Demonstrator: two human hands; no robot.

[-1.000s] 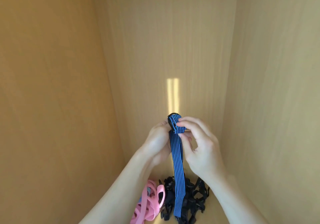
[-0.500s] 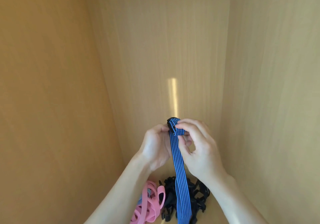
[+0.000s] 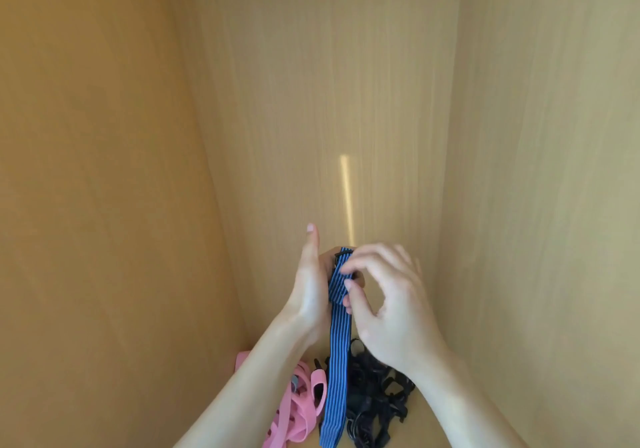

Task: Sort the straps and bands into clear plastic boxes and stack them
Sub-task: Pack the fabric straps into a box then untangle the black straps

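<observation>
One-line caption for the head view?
Both hands fold a blue striped strap above pink bands and black straps.
</observation>
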